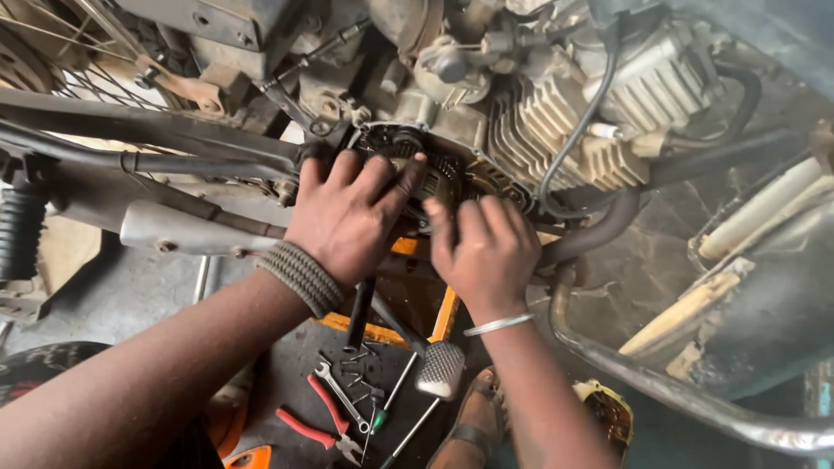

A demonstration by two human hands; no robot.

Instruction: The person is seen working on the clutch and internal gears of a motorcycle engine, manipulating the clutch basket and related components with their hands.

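I had both hands on the dark round toothed engine part [439, 178]: left hand [352, 217] spread wide over it, right hand [482, 247] curled, grip hidden.

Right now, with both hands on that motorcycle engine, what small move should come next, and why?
Probably a gentle, even pull outward: the left hand and right hand both press on the round part set into the open engine side, and the wrench and pliers lie unused below.
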